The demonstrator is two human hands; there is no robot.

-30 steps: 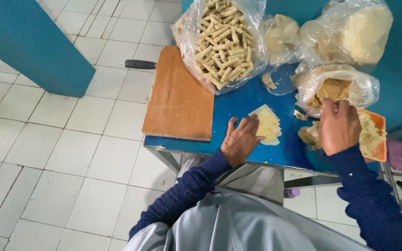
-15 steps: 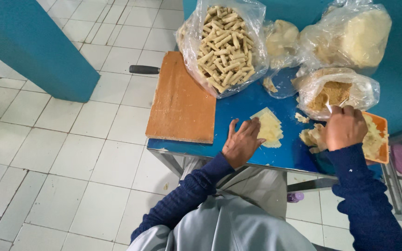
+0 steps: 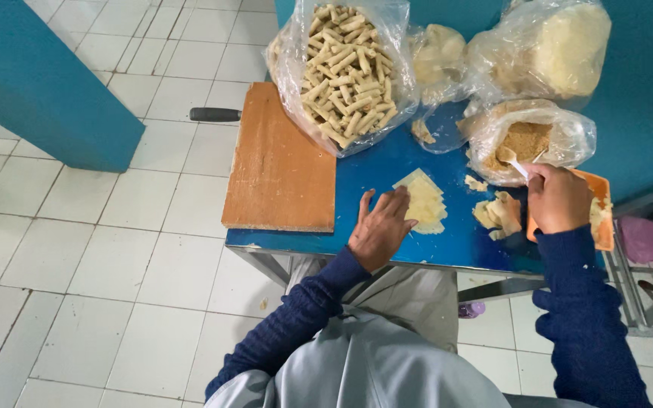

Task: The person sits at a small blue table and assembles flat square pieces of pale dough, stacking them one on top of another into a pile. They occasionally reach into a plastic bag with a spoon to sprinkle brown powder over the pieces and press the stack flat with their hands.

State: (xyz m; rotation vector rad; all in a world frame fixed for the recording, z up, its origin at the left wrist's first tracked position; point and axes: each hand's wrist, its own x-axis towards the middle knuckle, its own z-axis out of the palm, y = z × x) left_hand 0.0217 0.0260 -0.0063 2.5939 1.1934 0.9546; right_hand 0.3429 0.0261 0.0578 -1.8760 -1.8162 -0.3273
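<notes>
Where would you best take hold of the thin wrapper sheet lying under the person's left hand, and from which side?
Probably at the pointed far corner of the wrapper sheet, coming from the back of the blue table. The sheet lies flat, the left hand covers its near left part, and that corner juts free onto bare tabletop, so fingers could pinch and lift it there.

We wore a dark navy knitted pullover whose long sleeves reached the wrists, the weave showing a coarse, slightly nubbly texture along both forearms. Our left hand (image 3: 381, 229) and right hand (image 3: 558, 199) were bare, without gloves, rings or a watch. Over our head and shoulders lay a smooth pale grey cloth, and light beige fabric covered our lap.
</notes>
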